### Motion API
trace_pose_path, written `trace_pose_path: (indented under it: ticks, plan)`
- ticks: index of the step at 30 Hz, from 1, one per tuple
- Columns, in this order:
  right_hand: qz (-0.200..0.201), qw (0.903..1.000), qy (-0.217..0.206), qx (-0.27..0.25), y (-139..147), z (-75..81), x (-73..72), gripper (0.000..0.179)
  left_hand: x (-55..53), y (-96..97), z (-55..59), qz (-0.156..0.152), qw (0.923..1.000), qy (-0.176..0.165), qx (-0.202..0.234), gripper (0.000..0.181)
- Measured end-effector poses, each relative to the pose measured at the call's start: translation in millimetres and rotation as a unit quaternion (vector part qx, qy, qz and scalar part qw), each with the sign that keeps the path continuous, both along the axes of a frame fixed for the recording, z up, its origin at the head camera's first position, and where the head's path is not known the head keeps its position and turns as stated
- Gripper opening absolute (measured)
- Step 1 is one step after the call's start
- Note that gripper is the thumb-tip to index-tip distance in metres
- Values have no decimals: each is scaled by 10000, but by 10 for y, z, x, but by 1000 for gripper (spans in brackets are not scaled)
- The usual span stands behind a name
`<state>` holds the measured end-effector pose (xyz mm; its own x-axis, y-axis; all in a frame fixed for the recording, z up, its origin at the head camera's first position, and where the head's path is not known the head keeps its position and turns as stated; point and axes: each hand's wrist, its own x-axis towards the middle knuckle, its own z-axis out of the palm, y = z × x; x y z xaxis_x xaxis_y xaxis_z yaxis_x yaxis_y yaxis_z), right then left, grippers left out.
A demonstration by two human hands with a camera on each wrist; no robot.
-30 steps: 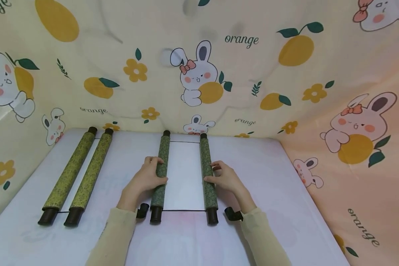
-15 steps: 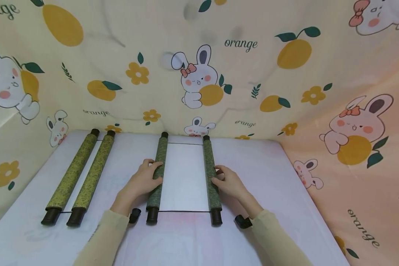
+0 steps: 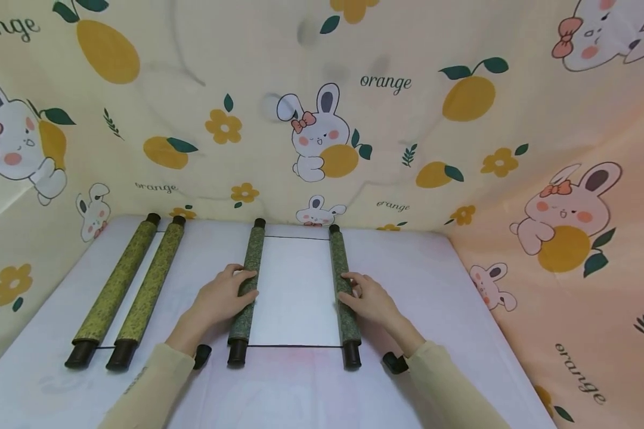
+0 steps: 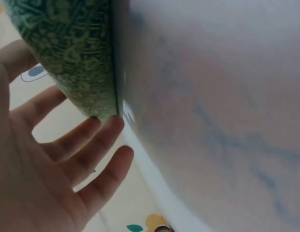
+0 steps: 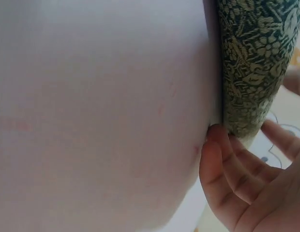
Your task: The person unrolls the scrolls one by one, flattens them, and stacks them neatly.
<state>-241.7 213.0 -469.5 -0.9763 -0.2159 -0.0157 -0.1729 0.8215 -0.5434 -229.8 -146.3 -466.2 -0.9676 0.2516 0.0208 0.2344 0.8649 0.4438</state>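
A white table [image 3: 434,286] (backed by bunny-and-orange cloth [image 3: 461,149]) bears two scrolls.

Bright, even, soft light; wide-angle edge bending; wrist views blurred close-up.

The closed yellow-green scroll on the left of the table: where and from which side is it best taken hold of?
Probably by the middle of its paired rolls, from above. The closed yellow-green patterned scroll lies flat on the white table, its two long round rolls side by side, so one hand could likely span both. The black end knobs look small and would leave it unbalanced.
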Motion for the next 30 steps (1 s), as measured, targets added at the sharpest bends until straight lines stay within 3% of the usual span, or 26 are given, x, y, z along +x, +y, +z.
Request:
trace_pose_path:
  ticks: [5, 15, 24, 30]
  plan:
    - [-121, 9998, -111, 104, -15, -27, -9, 70, 39, -35, 12, 249, 9996, 88, -79, 68]
    - [-234, 9994, -169, -205, 102, -1, 9, 65, 48, -140, -26, 433, 9990, 17, 70, 74]
    - [-82, 9978, -216, -628, 232, 6, 15, 65, 47, -231, -38, 35, 9992, -38, 392, 54]
    - [147, 9989, -119, -434, 270, -11, -1, 53, 98, -310, -66, -97, 9992, -20, 388, 48]
